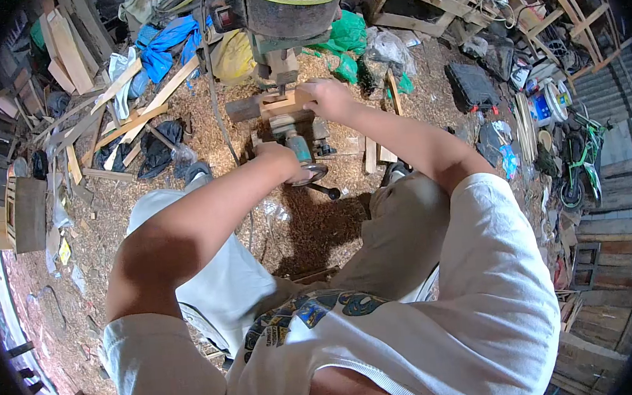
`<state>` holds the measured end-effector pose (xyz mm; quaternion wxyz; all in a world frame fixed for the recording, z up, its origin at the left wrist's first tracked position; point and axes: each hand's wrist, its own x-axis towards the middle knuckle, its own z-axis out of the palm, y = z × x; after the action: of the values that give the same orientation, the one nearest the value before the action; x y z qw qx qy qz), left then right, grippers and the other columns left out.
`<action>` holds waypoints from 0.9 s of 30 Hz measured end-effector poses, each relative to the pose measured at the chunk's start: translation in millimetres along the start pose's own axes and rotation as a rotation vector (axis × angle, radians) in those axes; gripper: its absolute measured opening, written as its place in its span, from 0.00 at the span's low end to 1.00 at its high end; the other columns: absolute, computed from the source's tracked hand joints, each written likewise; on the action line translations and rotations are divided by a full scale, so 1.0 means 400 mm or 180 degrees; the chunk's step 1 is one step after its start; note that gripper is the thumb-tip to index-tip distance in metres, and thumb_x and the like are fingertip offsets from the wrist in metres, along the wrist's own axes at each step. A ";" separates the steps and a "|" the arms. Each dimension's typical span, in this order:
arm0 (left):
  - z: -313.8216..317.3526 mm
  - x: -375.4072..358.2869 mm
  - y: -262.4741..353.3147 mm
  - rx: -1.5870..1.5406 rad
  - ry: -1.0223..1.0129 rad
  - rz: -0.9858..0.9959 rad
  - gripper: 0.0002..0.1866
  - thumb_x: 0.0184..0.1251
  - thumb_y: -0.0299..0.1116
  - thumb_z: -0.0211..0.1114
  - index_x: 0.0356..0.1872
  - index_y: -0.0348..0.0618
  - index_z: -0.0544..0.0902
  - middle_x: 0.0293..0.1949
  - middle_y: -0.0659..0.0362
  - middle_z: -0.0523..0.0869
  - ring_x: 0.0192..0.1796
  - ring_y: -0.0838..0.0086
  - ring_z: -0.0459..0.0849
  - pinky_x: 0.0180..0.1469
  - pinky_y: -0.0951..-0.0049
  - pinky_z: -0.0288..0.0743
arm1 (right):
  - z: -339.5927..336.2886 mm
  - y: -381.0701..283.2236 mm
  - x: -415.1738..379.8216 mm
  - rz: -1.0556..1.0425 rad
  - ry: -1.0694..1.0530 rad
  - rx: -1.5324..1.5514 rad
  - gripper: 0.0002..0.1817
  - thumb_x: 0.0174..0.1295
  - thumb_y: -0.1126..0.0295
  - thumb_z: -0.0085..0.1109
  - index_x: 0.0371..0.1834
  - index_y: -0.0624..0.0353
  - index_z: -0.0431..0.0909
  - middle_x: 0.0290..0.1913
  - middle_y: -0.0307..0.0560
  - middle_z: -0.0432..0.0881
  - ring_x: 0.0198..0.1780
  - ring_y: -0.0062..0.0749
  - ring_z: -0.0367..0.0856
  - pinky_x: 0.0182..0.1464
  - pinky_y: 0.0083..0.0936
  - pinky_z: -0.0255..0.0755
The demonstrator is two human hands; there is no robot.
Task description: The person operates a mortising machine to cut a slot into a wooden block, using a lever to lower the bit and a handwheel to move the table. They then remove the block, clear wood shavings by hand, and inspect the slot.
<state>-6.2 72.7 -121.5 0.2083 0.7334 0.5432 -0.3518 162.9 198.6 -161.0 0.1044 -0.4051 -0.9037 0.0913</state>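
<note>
In front of me stands a machine (293, 6) with a dark motor-like body and a vertical bit (282, 89) pointing down. Under the bit a short piece of wood (279, 107) lies across the work table. My right hand (329, 100) is closed over the right end of this wood, fingers bent round it. Lower down, my left hand (277, 162) is closed at the left rim of a handwheel (313, 173); its fingertips are partly hidden. A crank with a black knob (333, 194) sticks out from the wheel. Beside my left hand is a teal part (299, 147).
Wood shavings (319, 234) cover the floor. Wooden strips (139, 122), blue plastic (167, 44) and a black bag (160, 150) lie to the left. Green plastic (346, 35), a black case (472, 85) and a small green bike (579, 165) are at right. A cable (213, 94) hangs beside the machine.
</note>
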 end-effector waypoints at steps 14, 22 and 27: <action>0.006 0.046 0.040 0.0222 -0.0274 0.0159 0.49 0.70 0.80 0.55 0.68 0.42 0.87 0.69 0.50 0.87 0.69 0.53 0.86 0.68 0.47 0.78 | -0.038 0.033 -0.014 -0.0101 -0.0173 -0.0021 0.27 0.63 0.65 0.75 0.64 0.61 0.82 0.55 0.56 0.88 0.60 0.55 0.86 0.63 0.48 0.80; -0.024 0.049 0.018 0.0257 -0.0275 -0.0138 0.59 0.60 0.80 0.68 0.83 0.45 0.72 0.92 0.49 0.41 0.83 0.47 0.69 0.77 0.44 0.67 | -0.027 0.064 -0.031 -0.0059 -0.0153 -0.0040 0.27 0.64 0.64 0.75 0.65 0.59 0.81 0.57 0.56 0.87 0.60 0.55 0.86 0.63 0.49 0.80; -0.004 0.057 -0.004 0.0416 0.0076 0.0195 0.63 0.47 0.76 0.80 0.81 0.43 0.75 0.91 0.44 0.41 0.89 0.46 0.51 0.86 0.39 0.46 | -0.034 0.064 -0.032 -0.0013 -0.0217 -0.0043 0.25 0.65 0.62 0.75 0.62 0.59 0.82 0.56 0.56 0.87 0.59 0.56 0.86 0.62 0.49 0.81</action>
<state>-3.7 89.2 -137.3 0.1642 0.7658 0.4988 -0.3713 193.2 206.7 -155.6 0.0709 -0.4006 -0.9082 0.0987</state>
